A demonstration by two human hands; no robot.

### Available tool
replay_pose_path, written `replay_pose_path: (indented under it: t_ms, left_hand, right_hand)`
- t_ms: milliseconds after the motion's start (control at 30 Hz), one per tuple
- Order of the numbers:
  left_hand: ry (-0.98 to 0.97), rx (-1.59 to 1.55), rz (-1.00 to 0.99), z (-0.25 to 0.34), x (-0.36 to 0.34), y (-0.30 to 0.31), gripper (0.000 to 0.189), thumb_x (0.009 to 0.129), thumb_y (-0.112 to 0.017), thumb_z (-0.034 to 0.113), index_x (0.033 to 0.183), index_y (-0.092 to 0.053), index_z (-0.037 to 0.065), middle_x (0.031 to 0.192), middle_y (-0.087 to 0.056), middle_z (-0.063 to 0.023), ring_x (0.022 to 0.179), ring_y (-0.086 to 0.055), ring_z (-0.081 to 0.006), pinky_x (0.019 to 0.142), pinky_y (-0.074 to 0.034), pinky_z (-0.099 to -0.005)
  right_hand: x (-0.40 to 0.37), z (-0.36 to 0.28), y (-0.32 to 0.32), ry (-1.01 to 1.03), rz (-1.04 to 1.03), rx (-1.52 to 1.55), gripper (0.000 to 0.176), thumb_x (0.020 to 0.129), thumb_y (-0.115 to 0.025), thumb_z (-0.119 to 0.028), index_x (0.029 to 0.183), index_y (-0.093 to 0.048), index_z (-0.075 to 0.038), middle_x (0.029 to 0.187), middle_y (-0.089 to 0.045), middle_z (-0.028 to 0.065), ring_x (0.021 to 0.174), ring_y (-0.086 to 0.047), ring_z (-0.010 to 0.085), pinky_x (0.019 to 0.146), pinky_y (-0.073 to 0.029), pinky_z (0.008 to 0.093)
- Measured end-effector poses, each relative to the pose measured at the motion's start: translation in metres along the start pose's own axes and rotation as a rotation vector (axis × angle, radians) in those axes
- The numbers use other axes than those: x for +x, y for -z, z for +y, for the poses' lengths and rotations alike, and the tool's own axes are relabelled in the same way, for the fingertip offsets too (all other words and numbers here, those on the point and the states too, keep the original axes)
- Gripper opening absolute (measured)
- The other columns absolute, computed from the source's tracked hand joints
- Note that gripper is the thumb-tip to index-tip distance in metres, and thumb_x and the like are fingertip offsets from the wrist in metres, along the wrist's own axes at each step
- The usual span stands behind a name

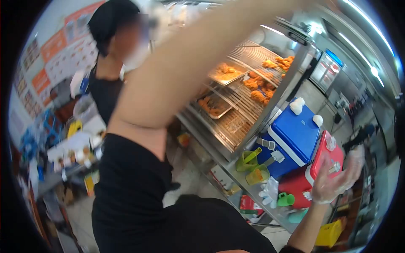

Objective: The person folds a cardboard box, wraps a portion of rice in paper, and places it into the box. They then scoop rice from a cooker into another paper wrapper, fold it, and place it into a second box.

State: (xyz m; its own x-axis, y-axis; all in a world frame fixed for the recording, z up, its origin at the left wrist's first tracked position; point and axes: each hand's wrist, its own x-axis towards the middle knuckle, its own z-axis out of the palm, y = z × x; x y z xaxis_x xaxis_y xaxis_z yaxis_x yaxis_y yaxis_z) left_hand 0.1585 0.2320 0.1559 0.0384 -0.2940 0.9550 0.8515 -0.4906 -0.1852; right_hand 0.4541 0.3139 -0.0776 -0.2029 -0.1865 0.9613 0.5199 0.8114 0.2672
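Note:
My right hand (337, 179) wears a clear plastic glove and is raised at the right with its fingers spread. It holds nothing and appears in front of a red cooler box (291, 183). My left forearm (185, 63) stretches up across the view, and the hand at its end lies beyond the top edge. Behind that arm stands a heated display cabinet with wire racks (236, 134). Fried chicken pieces (258, 93) lie on its racks, and metal trays (228, 110) hold more food.
A blue cooler box (297, 130) stands beside the cabinet, with crumpled white items (297, 106) on its lid. Green cups (257, 175) and a plastic glove (269, 192) are near it. A co-worker in a black cap (110, 21) stands at the left, near a cluttered table (46, 189).

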Motion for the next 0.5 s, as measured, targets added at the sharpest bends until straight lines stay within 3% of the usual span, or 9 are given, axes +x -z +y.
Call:
replay_pose_path:
  t_ms: [100,133,167,233,267,333,367,433,500]
  left_hand:
    - [0.116,0.111,0.048,0.081,-0.111,-0.056,0.016,0.087,-0.060,0.008,0.091,-0.060,-0.007,0.097,-0.063,-0.0323,0.096,-0.062,-0.0466,0.079,-0.047,-0.0540]
    - [0.534,-0.245,-0.083,0.110,-0.128,-0.051,0.024,0.091,-0.061,0.014,0.106,-0.058,-0.004,0.097,-0.065,-0.0239,0.084,-0.065,-0.0382,0.071,-0.048,-0.0506]
    - [0.853,-0.455,-0.116,0.143,-0.144,-0.044,0.024,0.090,-0.057,0.009,0.108,-0.057,-0.007,0.100,-0.064,-0.0258,0.087,-0.065,-0.0395,0.078,-0.049,-0.0475]
    - [1.015,-0.605,-0.043,0.171,-0.196,-0.049,0.032,0.094,-0.057,0.006,0.124,-0.054,-0.004,0.110,-0.066,-0.0203,0.097,-0.067,-0.0289,0.082,-0.054,-0.0398]
    - [1.136,-0.737,0.007,0.184,-0.211,-0.045,0.037,0.095,-0.058,0.006,0.130,-0.052,-0.003,0.114,-0.067,-0.0179,0.100,-0.067,-0.0255,0.084,-0.055,-0.0372]
    - [1.496,-0.946,-0.286,0.212,-0.216,-0.014,0.045,0.096,-0.063,0.010,0.137,-0.048,0.000,0.124,-0.064,-0.0158,0.110,-0.064,-0.0209,0.089,-0.055,-0.0341]
    - [1.496,-0.940,-0.287,0.223,-0.220,0.002,0.045,0.096,-0.063,0.010,0.137,-0.048,0.000,0.124,-0.064,-0.0158,0.110,-0.064,-0.0209,0.089,-0.055,-0.0341]
    - [1.061,-0.805,-0.513,0.239,-0.231,0.031,0.048,0.094,-0.068,0.014,0.137,-0.050,0.002,0.129,-0.060,-0.0162,0.117,-0.061,-0.0240,0.099,-0.050,-0.0378]
    - [0.526,-0.122,-0.512,0.227,-0.261,0.059,0.049,0.093,-0.069,0.016,0.137,-0.052,0.003,0.134,-0.057,-0.0159,0.124,-0.055,-0.0288,0.107,-0.044,-0.0406]
  right_hand:
    - [0.045,0.013,-0.006,0.194,0.162,-0.047,0.053,0.093,-0.071,-0.018,0.141,-0.055,-0.003,0.147,-0.050,0.0210,0.137,-0.046,0.0412,0.115,-0.034,0.0516]
    - [0.044,0.019,0.000,0.214,0.175,-0.015,0.053,0.093,-0.071,-0.018,0.141,-0.055,-0.003,0.147,-0.050,0.0210,0.137,-0.046,0.0412,0.115,-0.034,0.0516]
    - [0.036,0.028,0.011,0.222,-0.014,-0.121,0.053,0.094,-0.067,-0.017,0.143,-0.053,-0.004,0.148,-0.050,0.0211,0.139,-0.045,0.0410,0.116,-0.034,0.0520]
    - [0.009,0.044,0.027,0.195,-0.331,-0.205,0.057,0.092,-0.059,-0.011,0.148,-0.050,-0.004,0.150,-0.049,0.0219,0.140,-0.045,0.0414,0.116,-0.035,0.0529]
    - [-0.011,0.054,0.033,0.133,-0.399,-0.022,0.061,0.086,-0.058,-0.004,0.146,-0.051,-0.002,0.148,-0.051,0.0231,0.139,-0.046,0.0427,0.116,-0.035,0.0535]
    - [-0.047,0.056,0.045,0.017,-0.383,0.141,0.055,0.088,-0.059,-0.004,0.142,-0.054,0.000,0.146,-0.052,0.0259,0.138,-0.048,0.0418,0.115,-0.037,0.0490]
    - [-0.075,0.059,0.052,-0.068,-0.370,0.210,0.052,0.090,-0.060,-0.005,0.141,-0.055,0.002,0.142,-0.055,0.0271,0.135,-0.051,0.0414,0.113,-0.039,0.0471]
    - [-0.141,0.081,0.054,-0.582,-0.130,0.670,0.043,0.095,-0.062,-0.010,0.135,-0.059,0.005,0.129,-0.064,0.0243,0.121,-0.062,0.0368,0.107,-0.045,0.0419]
    - [-0.163,0.093,0.104,-0.891,-0.658,0.316,0.041,0.097,-0.063,-0.014,0.132,-0.060,0.006,0.125,-0.066,0.0191,0.112,-0.063,0.0302,0.103,-0.048,0.0409]
